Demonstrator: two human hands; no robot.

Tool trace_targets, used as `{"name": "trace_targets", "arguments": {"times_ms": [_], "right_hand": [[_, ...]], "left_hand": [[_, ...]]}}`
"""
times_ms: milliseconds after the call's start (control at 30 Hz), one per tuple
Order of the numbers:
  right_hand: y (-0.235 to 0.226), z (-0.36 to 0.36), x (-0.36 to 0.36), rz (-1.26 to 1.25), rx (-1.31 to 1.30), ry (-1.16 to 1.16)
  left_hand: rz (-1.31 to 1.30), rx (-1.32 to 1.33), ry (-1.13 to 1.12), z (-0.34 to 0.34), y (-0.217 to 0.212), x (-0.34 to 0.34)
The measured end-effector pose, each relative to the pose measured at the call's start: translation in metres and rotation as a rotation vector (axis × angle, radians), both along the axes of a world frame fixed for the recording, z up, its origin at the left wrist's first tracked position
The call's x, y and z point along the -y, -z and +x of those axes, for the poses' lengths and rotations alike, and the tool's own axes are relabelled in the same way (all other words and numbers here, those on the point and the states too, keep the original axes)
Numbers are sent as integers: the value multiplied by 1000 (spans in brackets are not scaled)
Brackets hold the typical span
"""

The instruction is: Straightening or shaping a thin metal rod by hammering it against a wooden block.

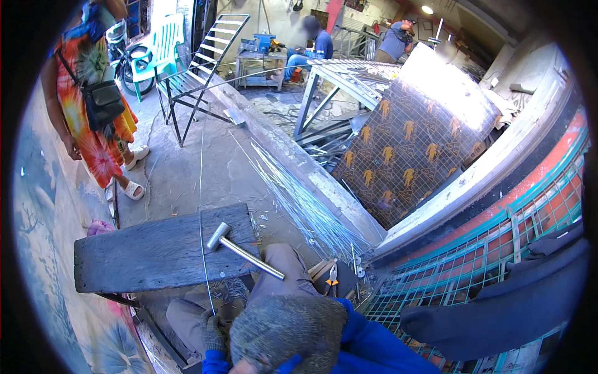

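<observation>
"What can be seen toward the left?"

"A pale green plastic chair [163, 47] is placed near a slatted metal chair frame [182, 82]. A motorcycle [116, 36] is partly hidden behind. A black bag [104, 105] is worn over a bright orange dress [94, 156]."

"And farther back?"

"A blue vise [265, 42] is mounted on a workbench [250, 57]."

"What about the right?"

"A dark sheet [398, 149], patterned with yellow figures, is set at a slant. Dark cloth [498, 327] is draped over a teal wire grille [464, 268]."
</observation>
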State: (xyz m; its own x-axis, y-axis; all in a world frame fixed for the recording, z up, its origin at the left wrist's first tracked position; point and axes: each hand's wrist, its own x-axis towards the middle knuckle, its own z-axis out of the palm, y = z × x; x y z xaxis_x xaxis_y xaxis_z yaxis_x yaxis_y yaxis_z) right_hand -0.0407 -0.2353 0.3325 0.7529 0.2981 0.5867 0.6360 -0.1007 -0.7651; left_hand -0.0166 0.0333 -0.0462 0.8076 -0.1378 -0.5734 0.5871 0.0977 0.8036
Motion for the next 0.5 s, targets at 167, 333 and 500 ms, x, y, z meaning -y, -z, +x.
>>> {"name": "trace_targets", "arguments": {"times_ms": [167,333,500], "right_hand": [[-5,-5,-12,23,39,-51],[-5,-5,-16,24,77,-64],[-6,-5,-22,35,96,-106]], "left_hand": [[415,868,194,6,131,-60],[417,709,277,13,103,-49],[432,523,337,5,57,-38]]}}
